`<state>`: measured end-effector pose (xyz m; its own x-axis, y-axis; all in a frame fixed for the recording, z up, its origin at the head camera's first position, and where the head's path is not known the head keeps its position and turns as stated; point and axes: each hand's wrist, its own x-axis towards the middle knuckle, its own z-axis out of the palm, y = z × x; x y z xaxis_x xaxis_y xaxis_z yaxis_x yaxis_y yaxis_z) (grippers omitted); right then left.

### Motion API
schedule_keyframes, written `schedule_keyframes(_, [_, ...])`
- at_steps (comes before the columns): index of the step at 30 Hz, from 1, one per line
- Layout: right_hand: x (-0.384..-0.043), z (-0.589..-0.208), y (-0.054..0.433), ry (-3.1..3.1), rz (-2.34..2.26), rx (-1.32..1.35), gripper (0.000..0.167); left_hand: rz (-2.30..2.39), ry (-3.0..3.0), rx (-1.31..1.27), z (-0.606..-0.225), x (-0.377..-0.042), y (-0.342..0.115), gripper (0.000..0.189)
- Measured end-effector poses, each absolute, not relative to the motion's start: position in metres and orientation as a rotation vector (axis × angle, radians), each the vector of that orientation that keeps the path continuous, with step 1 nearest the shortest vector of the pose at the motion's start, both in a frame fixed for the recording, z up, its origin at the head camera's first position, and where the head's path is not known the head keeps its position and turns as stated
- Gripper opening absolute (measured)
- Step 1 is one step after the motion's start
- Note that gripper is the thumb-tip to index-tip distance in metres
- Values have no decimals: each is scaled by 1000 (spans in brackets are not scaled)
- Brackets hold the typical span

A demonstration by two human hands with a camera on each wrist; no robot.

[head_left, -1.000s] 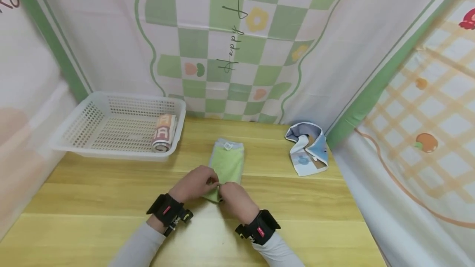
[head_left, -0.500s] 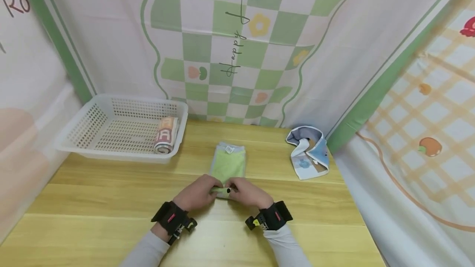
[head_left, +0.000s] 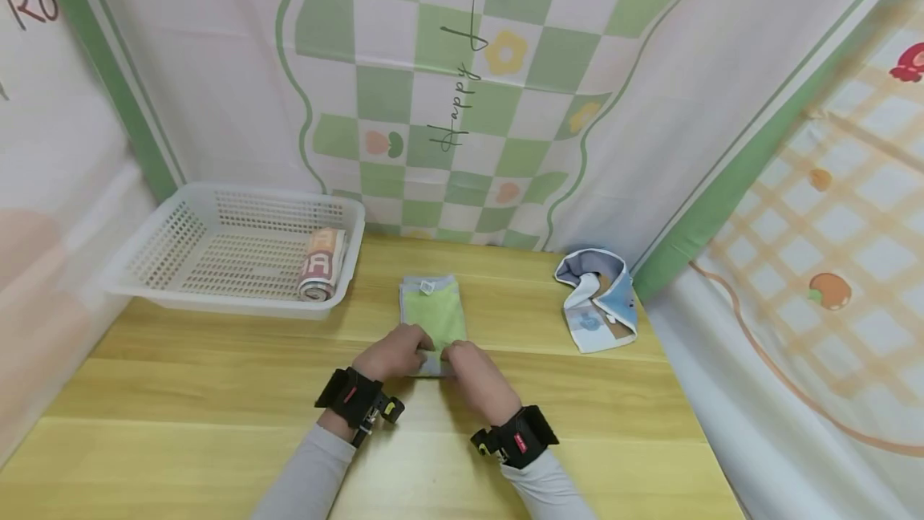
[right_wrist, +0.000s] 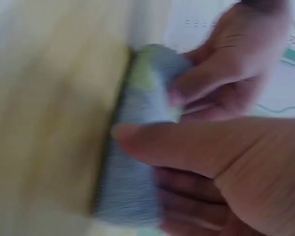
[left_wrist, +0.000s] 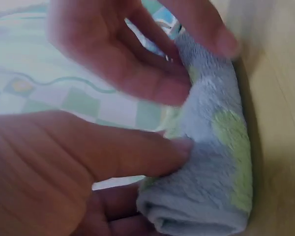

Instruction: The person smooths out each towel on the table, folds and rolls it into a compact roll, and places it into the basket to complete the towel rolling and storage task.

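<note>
Currently pinching, between thumbs and fingers of left hand [head_left: 393, 353] at nine o'clock and right hand [head_left: 480, 380] at three (about equally close), the near, crosswise-rolled end of a green towel [head_left: 436, 313] stretching flat toward twelve along the table [head_left: 180, 392].

Backdrop: I view a green-and-white checked fabric curtain [head_left: 455, 87]
Right side: orange-plaid white cloth [head_left: 808, 263]
Below: yellow wood-grain table [head_left: 180, 424]

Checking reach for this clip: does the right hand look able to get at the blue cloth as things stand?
Probably yes, though the right hand would first need to release the green towel it grips; nothing visible stands between that hand and the blue cloth.
</note>
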<state>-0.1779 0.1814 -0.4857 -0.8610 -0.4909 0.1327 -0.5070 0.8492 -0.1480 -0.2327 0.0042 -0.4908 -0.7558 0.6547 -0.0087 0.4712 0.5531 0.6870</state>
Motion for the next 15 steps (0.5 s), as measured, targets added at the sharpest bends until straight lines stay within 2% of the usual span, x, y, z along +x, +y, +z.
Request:
schedule_keyframes(7, [-185, -502, 182, -2901, 245, 810, 15, 898, 2742, 965, -474, -217, 7, 21])
schedule_keyframes(10, [-187, -502, 185, -2960, 400, 845, 19, 861, 2785, 1003, -474, -212, 9, 24])
schedule_keyframes(15, [-192, -495, 191, -3041, 768, 838, 15, 847, 2809, 1017, -484, -212, 8, 20])
